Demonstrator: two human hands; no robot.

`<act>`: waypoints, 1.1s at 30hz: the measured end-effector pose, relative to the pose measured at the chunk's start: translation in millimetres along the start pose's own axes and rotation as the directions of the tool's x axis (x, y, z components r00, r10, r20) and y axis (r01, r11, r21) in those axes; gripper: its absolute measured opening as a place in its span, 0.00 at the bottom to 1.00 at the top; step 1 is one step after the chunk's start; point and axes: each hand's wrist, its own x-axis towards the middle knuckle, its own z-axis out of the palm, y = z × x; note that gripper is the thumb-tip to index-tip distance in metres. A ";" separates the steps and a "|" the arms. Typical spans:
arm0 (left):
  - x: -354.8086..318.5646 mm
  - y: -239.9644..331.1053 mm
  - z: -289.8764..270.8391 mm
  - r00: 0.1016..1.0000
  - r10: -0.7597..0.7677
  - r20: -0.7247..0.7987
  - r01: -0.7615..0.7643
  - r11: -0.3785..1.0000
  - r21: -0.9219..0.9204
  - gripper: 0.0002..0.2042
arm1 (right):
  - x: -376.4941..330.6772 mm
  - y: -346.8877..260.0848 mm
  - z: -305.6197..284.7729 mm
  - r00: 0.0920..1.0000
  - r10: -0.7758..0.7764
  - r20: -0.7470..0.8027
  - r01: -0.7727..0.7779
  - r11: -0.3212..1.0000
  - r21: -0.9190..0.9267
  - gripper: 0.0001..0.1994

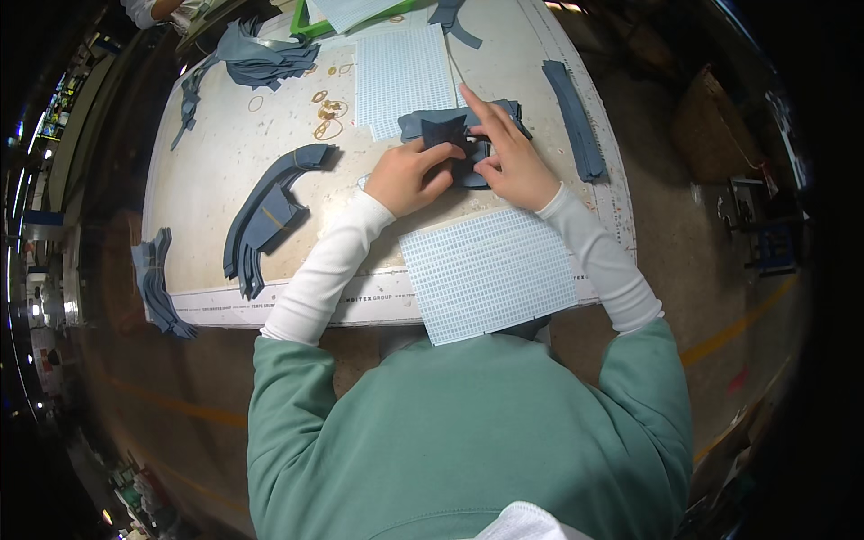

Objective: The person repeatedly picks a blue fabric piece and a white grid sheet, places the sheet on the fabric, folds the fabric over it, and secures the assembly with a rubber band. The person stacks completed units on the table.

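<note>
Both hands, left and right, pinching and pressing dark fabric pieces on the desk. Looks mid-fold; next probably needs edges lined up first.

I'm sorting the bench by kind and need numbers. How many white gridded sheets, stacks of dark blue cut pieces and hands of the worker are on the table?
White gridded sheets: 3 (near edge, middle, far edge)
Stacks of dark blue cut pieces: 5 (curved, far left, table's left edge, long strips, under the hands)
Hands: 2 (left hand, right hand)
Total: 10
</note>
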 end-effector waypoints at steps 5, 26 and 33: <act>-1.4 -0.1 -0.4 1.000 0.029 0.005 -0.030 1.000 0.007 0.20 | 0.2 4.0 11.0 0.995 -0.096 0.031 0.100 0.967 -0.234 0.46; -0.4 -1.2 -1.2 0.995 0.094 -0.038 -0.095 0.995 -0.043 0.18 | 3.4 14.7 6.7 0.997 -0.069 0.033 0.072 0.992 -0.101 0.46; -0.7 0.0 -7.8 0.999 -0.039 0.001 0.039 0.993 -0.115 0.14 | -0.4 16.5 1.3 0.965 0.224 -0.137 -0.198 0.964 0.180 0.27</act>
